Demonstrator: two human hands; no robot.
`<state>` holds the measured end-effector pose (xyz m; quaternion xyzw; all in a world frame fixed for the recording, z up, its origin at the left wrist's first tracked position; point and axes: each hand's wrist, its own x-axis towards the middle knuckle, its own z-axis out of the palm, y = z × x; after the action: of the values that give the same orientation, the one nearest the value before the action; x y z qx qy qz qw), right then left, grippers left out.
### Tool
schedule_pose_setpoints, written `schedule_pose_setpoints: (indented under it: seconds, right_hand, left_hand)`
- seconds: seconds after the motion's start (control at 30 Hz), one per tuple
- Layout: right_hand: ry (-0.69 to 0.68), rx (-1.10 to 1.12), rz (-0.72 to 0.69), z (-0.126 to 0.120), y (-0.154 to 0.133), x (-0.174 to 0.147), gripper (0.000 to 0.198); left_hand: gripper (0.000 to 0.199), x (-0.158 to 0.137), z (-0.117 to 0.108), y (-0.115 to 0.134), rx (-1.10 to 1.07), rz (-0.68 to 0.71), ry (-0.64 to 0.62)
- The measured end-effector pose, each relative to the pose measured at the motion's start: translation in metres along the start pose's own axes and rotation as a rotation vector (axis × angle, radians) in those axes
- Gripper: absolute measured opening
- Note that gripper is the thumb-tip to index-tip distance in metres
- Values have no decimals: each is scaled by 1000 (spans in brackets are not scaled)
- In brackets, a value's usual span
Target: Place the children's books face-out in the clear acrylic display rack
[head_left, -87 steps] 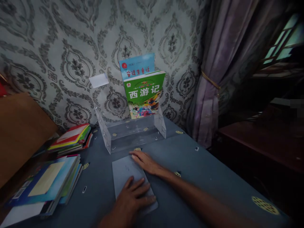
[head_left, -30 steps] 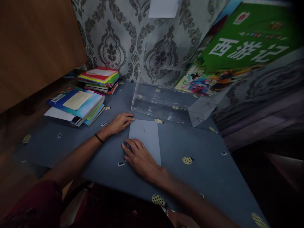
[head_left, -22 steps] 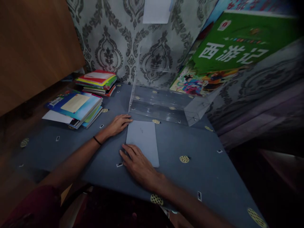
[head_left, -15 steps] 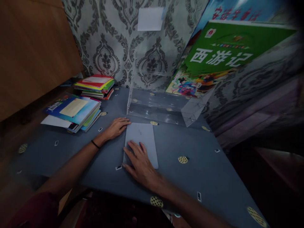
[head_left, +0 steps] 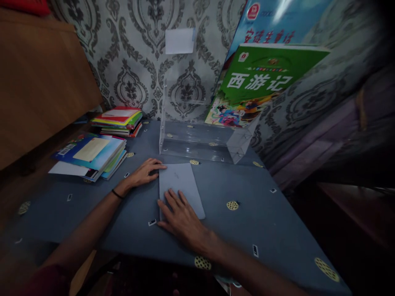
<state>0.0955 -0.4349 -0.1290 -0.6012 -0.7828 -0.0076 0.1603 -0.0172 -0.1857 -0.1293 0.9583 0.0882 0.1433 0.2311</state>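
A thin, pale grey notebook (head_left: pixel 182 179) with rounded right corners and a small dark mark near its top lies flat on the table. My right hand (head_left: pixel 183 220) rests palm down across its lower left part, fingers spread, covering that area. At the notebook's upper left corner, the fingertips of my left hand (head_left: pixel 145 172) touch the edge; its fingers are stretched out and it holds nothing. The wrist of that hand has a thin black band (head_left: pixel 117 193).
A clear acrylic stand (head_left: pixel 197 152) is behind the notebook, with a green book (head_left: pixel 259 82) and a blue book (head_left: pixel 277 24) upright at its right. Two book piles, one nearer (head_left: pixel 92 154) and one farther (head_left: pixel 119 119), sit left on the grey pineapple-print tablecloth (head_left: pixel 234 234).
The view has shifted, so the stand and books appear farther left and lower. Both hands keep about the same place on the notebook; the right fingers sit slightly lower on it.
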Motion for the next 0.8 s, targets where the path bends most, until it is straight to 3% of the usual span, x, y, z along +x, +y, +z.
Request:
schedule_pose_setpoints:
  seconds: [0.13,0.3,0.5,0.67,0.8]
  right_hand:
    - [147,10,-56,-6,10,-11,43]
    - [389,43,-64,-32,23,-10,29]
    - [441,124,-26,-58,31,-10,27]
    - [556,209,246,-78,63,-21,27]
    - [718,524,434,-93,87,-19,24]
  left_hand:
    - [43,-3,1,4,30,-3,4]
    - [36,-3,15,11,152,16,109]
    - [33,1,15,32,163,114,168]
    - [35,-2,-6,61,62,46,312]
    - [38,1,-11,93,-173,-117,312]
